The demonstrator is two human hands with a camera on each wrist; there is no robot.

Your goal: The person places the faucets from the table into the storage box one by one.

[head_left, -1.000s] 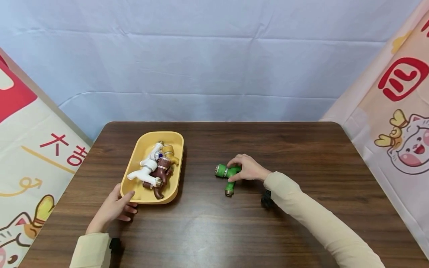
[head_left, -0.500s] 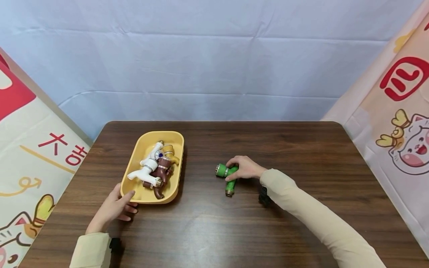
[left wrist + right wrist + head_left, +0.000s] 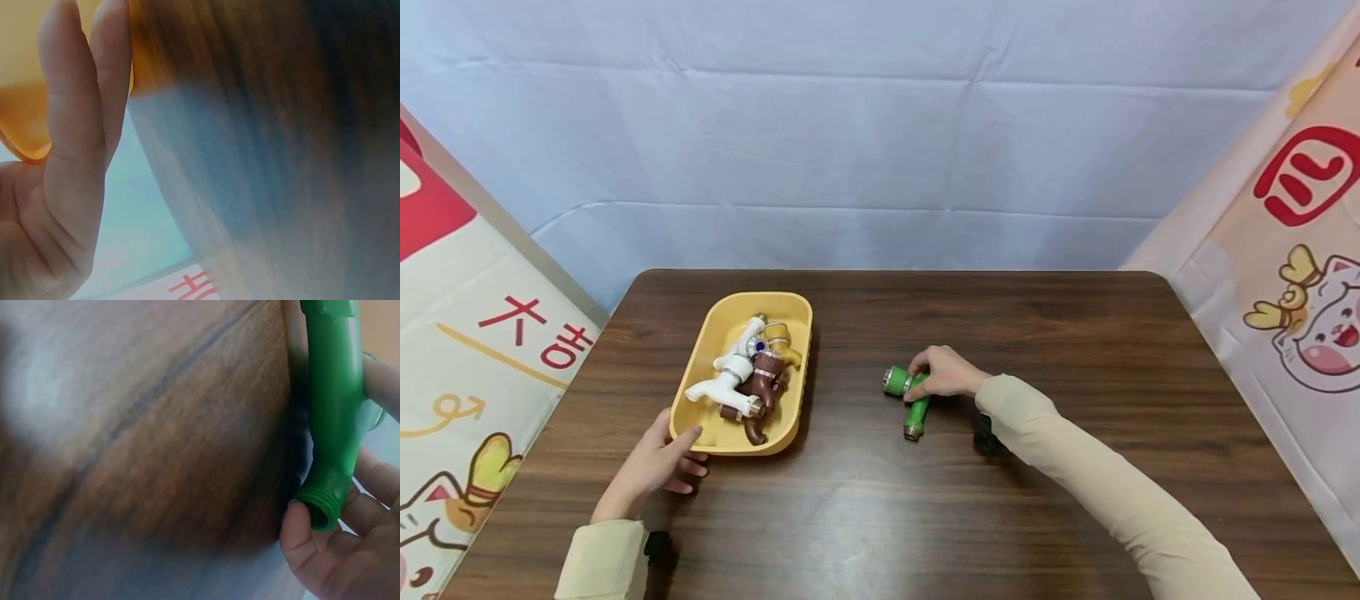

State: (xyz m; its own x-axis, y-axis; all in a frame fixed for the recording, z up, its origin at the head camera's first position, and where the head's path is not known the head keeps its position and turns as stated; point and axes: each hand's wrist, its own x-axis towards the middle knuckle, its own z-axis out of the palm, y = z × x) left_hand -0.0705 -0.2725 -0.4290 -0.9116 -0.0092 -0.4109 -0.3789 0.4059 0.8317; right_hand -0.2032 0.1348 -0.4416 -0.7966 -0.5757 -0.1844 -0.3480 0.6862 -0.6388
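A green tap (image 3: 916, 417) with a ribbed green handle and a brass-coloured threaded end lies at the middle of the table. My right hand (image 3: 950, 372) grips its body from above. In the right wrist view the green tap (image 3: 335, 381) shows its open screw-threaded mouth, with a fingertip right at the rim. At the left, my left hand (image 3: 651, 467) holds the near left corner of a yellow plastic basin (image 3: 730, 310), thumb over the rim and fingers along the outside. The basin holds a white tap (image 3: 718, 390), a brown tap (image 3: 764, 379), a yellow tap (image 3: 778, 336) and another white one behind.
The dark wood table (image 3: 1045, 325) has rounded far corners. A pale cloth (image 3: 880, 150) hangs behind it, and printed cartoon banners flank it on the left and right. A black wrist device (image 3: 987, 437) sits under the right sleeve.
My right hand has shifted a little left along the green tap, covering the part that showed beyond the fingers. The left hand and the basin stay in place.
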